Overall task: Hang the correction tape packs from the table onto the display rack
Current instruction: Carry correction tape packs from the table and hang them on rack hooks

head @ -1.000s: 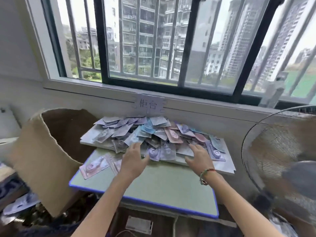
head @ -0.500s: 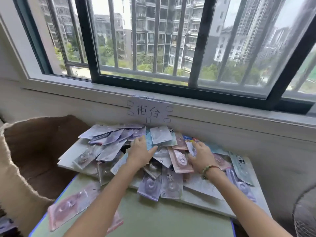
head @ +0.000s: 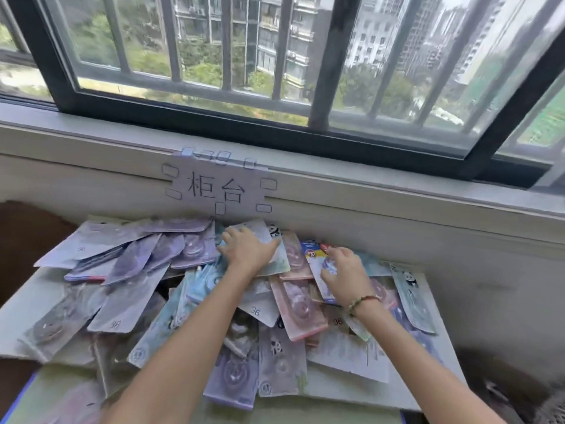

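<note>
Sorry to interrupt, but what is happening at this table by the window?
A person is sorting through a heap of correction tape packs on the table. The left hand rests on a pale pack near the wall; the right hand reaches onto a blue-and-white pack. Nothing is lifted yet, and no display rack is in view.

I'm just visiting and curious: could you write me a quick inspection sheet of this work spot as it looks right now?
Surface: table with a white board lying on it.
Job's things: correction tape packs heaped loosely over the board, overlapping; display rack not in view.
Clutter: nothing seen.
Hands: left hand rests on a pack at the back of the heap; right hand, fingers bent, touches another pack.
Cables: nothing seen.
Surroundings: taped paper sign on the wall, barred window above.
</note>
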`<control>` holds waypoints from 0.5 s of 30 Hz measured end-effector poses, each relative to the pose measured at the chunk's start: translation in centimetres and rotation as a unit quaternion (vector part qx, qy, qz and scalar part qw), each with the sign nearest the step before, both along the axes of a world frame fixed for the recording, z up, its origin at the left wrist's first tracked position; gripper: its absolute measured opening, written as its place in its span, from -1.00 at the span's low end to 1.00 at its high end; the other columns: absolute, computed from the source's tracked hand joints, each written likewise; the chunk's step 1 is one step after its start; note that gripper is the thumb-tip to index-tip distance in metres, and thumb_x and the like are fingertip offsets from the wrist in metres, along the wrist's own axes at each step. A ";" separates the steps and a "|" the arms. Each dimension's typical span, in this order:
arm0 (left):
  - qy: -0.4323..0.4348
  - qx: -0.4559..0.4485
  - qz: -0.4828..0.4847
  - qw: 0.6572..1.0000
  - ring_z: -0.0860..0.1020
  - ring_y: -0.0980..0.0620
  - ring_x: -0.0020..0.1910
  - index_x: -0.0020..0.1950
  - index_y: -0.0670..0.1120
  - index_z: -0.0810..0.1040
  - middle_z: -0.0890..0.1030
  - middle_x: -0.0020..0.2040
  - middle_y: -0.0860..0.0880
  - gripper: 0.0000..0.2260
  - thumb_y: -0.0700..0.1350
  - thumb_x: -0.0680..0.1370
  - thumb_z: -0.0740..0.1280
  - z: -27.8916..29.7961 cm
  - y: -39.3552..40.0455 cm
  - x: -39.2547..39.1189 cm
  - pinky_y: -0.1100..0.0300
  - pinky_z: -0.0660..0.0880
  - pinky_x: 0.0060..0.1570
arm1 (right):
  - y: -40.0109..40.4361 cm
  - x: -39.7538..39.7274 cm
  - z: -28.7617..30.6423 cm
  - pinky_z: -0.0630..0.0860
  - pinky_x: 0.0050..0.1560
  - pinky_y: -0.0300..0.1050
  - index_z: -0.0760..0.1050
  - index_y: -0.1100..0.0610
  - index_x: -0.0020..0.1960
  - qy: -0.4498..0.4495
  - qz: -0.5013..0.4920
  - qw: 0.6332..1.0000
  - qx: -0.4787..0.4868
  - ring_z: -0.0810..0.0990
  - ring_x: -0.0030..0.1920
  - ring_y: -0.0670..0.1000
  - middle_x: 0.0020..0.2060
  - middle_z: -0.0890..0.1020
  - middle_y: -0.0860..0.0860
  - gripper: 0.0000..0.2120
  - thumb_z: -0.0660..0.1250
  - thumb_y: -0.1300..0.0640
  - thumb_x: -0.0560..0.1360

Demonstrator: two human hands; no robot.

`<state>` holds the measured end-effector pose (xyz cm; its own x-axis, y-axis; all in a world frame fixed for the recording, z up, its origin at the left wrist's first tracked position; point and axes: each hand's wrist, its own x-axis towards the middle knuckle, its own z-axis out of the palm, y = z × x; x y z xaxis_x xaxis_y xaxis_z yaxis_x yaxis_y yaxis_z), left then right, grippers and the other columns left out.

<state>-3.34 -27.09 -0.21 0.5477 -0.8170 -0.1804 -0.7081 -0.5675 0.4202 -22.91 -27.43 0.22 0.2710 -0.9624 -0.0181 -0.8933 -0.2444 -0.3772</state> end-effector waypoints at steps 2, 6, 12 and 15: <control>-0.014 0.010 -0.001 1.000 0.20 -0.22 0.44 0.48 -0.26 0.21 0.22 0.46 -0.27 -0.10 0.41 0.43 0.24 -0.4 -0.7 0.1 -0.11 0.22 0.34 | -0.5 0.2 -0.2 0.26 0.35 -0.09 0.34 0.22 0.42 -0.001 -0.005 1.000 0.003 0.34 0.34 0.13 0.34 0.40 0.13 -0.51 0.28 0.16 0.52; -0.016 0.026 -0.019 0.999 0.17 -0.22 0.45 0.49 -0.26 0.18 0.19 0.47 -0.26 -0.13 0.35 0.45 0.27 -0.9 -1.4 0.4 -0.11 0.23 0.35 | -0.7 0.8 -0.5 0.26 0.35 -0.08 0.29 0.17 0.44 0.010 -0.014 1.000 0.018 0.31 0.36 0.11 0.37 0.36 0.10 -0.52 0.26 0.11 0.55; 0.052 -0.007 -0.018 0.998 0.18 -0.21 0.40 0.37 -0.22 0.37 0.22 0.41 -0.19 -0.30 0.25 0.44 0.37 0.3 -1.7 1.2 -0.14 0.31 0.24 | -1.3 2.5 -0.2 0.23 0.34 -0.09 0.31 0.18 0.42 0.006 -0.004 1.000 0.001 0.31 0.36 0.11 0.36 0.37 0.10 -0.53 0.25 0.12 0.54; 0.069 -0.039 -0.014 0.997 0.18 -0.25 0.38 0.35 -0.21 0.37 0.18 0.39 -0.18 -0.31 0.24 0.43 0.39 1.5 -1.2 2.1 -0.17 0.33 0.25 | -1.5 4.3 0.0 0.25 0.32 -0.06 0.35 0.21 0.39 -0.009 0.007 1.000 -0.010 0.35 0.31 0.16 0.33 0.40 0.14 -0.55 0.26 0.15 0.52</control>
<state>-1.26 -28.28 1.30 0.4989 -0.8460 -0.1881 -0.6553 -0.5102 0.5570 -18.59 -28.89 0.22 0.2841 -0.9588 0.0054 -0.8829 -0.2638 -0.3883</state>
